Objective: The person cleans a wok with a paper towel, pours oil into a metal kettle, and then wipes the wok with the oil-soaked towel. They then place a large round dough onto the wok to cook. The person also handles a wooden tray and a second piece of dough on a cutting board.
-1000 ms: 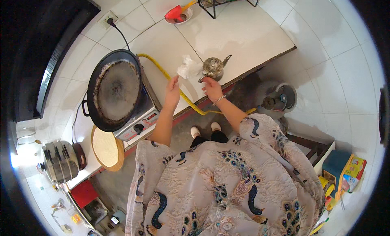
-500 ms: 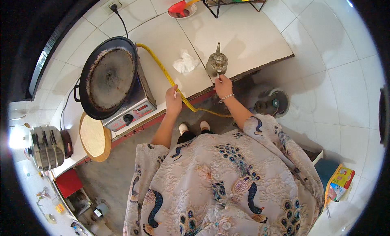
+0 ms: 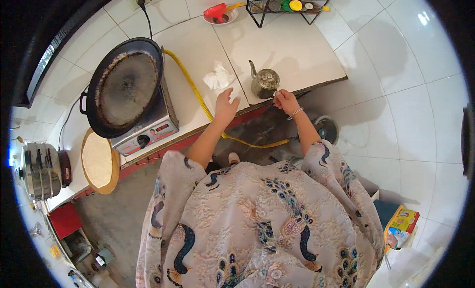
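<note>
My right hand (image 3: 287,102) is closed round the handle of a small metal kettle (image 3: 265,83). The kettle stands near the counter's front edge, its spout turned to the far left. My left hand (image 3: 226,105) is held over the counter edge with its fingers apart and nothing in it. Just beyond that hand lies a crumpled white tissue (image 3: 218,76). Left of it, a yellow corrugated gas hose (image 3: 194,87) runs from the stove and over the counter edge.
A large black pan (image 3: 127,87) sits on the gas stove (image 3: 151,134). Round dough on a wooden board (image 3: 100,161) overhangs the counter's front edge. At the back are a bowl with a red scoop (image 3: 215,13) and a spice rack (image 3: 289,5). A gas cylinder (image 3: 325,129) stands below at right.
The kettle has turned so that its spout points further left, with my right hand still on its handle. My left hand has moved right and forward, toward the tissue.
</note>
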`<state>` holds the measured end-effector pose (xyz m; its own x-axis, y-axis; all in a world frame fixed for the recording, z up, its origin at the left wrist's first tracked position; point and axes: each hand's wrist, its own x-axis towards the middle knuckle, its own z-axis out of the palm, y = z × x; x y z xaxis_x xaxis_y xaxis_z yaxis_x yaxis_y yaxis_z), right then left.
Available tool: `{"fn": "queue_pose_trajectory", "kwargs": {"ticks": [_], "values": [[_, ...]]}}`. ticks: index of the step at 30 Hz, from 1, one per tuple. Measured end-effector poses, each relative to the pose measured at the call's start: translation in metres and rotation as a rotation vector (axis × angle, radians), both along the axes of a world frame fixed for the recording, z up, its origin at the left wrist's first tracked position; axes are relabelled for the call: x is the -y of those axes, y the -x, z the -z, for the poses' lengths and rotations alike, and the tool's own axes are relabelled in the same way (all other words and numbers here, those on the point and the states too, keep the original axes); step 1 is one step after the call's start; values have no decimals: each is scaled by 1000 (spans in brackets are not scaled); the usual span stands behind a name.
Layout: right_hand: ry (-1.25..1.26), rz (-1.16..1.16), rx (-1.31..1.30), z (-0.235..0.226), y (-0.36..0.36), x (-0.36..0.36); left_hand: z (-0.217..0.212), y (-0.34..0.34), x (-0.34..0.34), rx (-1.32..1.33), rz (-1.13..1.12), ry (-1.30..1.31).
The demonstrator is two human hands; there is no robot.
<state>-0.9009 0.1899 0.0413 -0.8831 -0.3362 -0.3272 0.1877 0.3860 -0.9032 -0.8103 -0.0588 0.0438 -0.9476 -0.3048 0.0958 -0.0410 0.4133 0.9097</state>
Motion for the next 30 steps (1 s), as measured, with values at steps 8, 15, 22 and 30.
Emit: {"fn": "queue_pose_trajectory", "kwargs": {"ticks": [8, 15, 22, 30], "values": [[228, 208, 188, 1, -4, -1, -29, 72, -45, 220, -130, -228], [53, 315, 217, -19, -5, 15, -22, 93, -48, 296, -218, -177], [64, 317, 175, -19, -15, 25, -10, 103, -45, 294, -180, -268], [113, 326, 191, -30, -17, 34, -10, 98, -46, 261, -265, -232]]}}
